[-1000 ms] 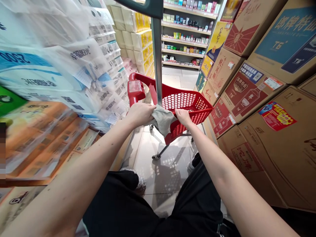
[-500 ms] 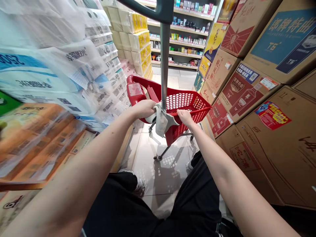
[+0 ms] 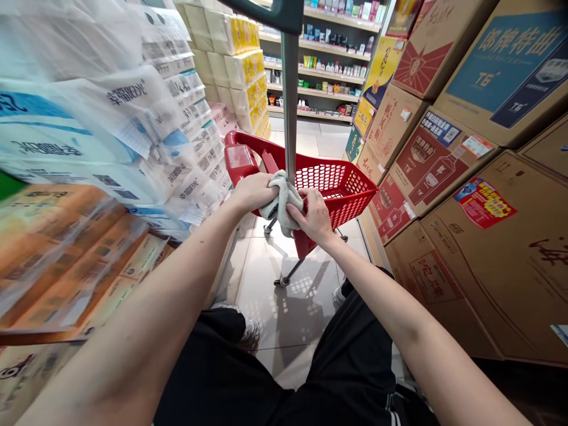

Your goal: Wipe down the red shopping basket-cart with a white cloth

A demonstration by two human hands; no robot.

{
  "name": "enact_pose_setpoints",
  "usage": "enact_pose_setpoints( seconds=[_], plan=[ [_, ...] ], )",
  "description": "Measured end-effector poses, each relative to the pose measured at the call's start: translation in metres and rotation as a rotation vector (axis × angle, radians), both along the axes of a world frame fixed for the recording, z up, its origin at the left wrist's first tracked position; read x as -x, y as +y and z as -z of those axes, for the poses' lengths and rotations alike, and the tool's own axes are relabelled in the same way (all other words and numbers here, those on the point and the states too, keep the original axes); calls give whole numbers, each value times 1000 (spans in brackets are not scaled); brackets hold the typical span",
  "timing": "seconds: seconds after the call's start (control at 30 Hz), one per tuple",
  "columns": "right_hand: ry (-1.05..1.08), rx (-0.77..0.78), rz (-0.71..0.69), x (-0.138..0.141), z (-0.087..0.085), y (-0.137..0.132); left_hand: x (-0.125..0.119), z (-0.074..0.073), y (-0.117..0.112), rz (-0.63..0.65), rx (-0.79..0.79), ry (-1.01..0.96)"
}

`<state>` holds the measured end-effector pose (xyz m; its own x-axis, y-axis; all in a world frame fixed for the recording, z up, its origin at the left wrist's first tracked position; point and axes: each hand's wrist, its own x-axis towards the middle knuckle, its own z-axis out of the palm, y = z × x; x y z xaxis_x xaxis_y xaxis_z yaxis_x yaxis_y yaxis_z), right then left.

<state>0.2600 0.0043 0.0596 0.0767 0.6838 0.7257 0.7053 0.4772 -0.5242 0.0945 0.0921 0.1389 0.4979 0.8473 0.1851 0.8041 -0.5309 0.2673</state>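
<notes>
A pale grey cloth (image 3: 283, 204) is bunched around the metal pole (image 3: 290, 106) of a red shopping cart (image 3: 341, 204). My left hand (image 3: 254, 192) grips the cloth from the left side, its fingertips partly hidden in the folds. From the right, my right hand (image 3: 316, 218) closes on the same cloth, with the thumb pressed against its front and the fingers bent behind. The cart's perforated basket lies just beyond my hands. A dark grey handle (image 3: 277, 15) tops the pole at the upper edge of view.
Wrapped tissue packs (image 3: 186, 136) are stacked high on the left, with orange packs (image 3: 66, 248) nearer me. Cardboard cartons (image 3: 470, 236) form a wall on the right. Shelves of small goods (image 3: 328, 65) stand ahead. The cart's wheels (image 3: 282, 282) rest on the tiled floor near my feet.
My right hand has left the red basket's rim and moved left onto the cloth. The cloth, hanging loose before, is now gathered around the pole between both hands.
</notes>
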Motion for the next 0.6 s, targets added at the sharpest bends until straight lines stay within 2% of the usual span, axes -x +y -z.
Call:
enact_pose_setpoints(
  seconds=[0.1,0.2,0.4,0.6],
  plan=[
    [-54,12,21,2,-1,6,1,1,1,32,15,-8],
    [-82,16,1,-1,0,10,5,-4,-7,90,76,-100],
    [73,79,68,-12,-6,10,11,-20,-29,228,277,-347],
    [125,136,99,-15,-10,9,11,-24,-29,304,363,-368]
  ],
)
